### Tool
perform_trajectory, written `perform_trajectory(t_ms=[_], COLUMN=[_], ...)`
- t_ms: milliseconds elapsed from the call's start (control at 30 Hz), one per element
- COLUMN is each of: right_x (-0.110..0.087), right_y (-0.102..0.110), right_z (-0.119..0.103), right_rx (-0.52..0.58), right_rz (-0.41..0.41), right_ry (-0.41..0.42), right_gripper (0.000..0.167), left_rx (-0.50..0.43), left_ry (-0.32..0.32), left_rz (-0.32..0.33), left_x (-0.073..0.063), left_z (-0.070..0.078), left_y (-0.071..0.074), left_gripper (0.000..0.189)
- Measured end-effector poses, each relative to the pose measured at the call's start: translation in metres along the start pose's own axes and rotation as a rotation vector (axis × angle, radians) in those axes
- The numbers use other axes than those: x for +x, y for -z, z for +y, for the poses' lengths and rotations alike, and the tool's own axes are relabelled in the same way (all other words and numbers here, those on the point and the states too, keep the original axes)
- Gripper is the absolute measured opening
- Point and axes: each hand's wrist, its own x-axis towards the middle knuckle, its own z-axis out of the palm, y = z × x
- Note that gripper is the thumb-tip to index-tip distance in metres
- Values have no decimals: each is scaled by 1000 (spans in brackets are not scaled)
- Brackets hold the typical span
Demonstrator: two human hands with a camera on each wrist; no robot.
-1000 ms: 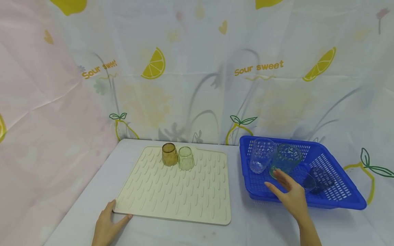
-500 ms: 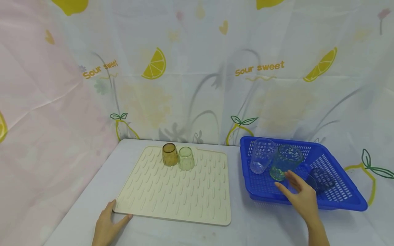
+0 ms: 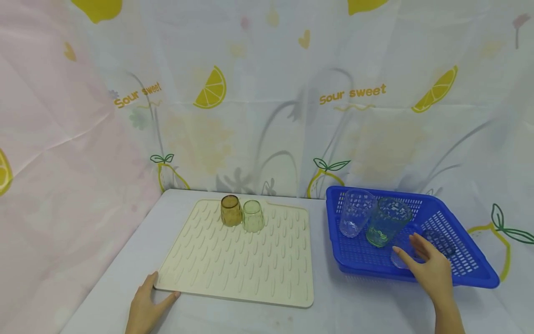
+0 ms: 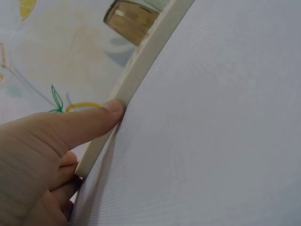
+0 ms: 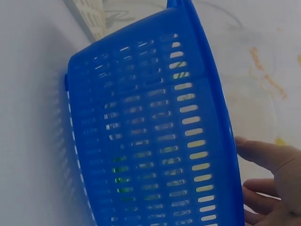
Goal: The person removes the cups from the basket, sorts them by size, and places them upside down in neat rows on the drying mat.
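My left hand (image 3: 146,301) rests at the near left corner of the cream drying mat (image 3: 233,264), thumb on its front edge and fingers along its side. An amber glass (image 3: 231,211) and a pale green glass (image 3: 252,216) stand upside down on the mat. My right hand (image 3: 431,266) reaches over the blue basket (image 3: 354,260), thumb and fingers spread apart around a clear glass (image 3: 398,260), which the hand partly hides. Also in the basket are a tall clear glass (image 3: 356,213), a greenish glass (image 3: 388,222) and a dark bluish glass (image 3: 440,241).
A white cloth (image 3: 325,315) covers the table. Behind it hangs a lemon-print curtain (image 3: 267,130), with a pinkish curtain (image 3: 62,208) on the left. In the right wrist view, the slotted basket wall (image 5: 141,117) stands in front of the glasses.
My right hand has moved right across the basket, from beside the greenish glass to the clear glass. The left hand has stayed at the mat's corner.
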Motion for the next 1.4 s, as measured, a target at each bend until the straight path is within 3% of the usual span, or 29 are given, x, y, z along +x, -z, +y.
perform_trajectory(t_ms=[167,467,600,1000,1400], right_x=[2,6,12,31,43], right_y=[8,11,12,19,23], right_z=[7,15,20,26,29], right_rx=[-38,-139,-188,-313,-352], right_rz=[1,64,57,-163,-294], right_ry=[-46,-57,-56,-162,-154], right_gripper=[69,62,64,77,84], left_rx=[0,15,8,-5,-7], left_ry=[7,11,-10,-64,-64], left_rz=[-7,-7,25,77,78], left_x=[1,1,1,-1,-1], left_z=[1,-1,-2,-3,-3], left_y=[0,0,-1,-3,-3], left_gripper=[98,99,98,97,96])
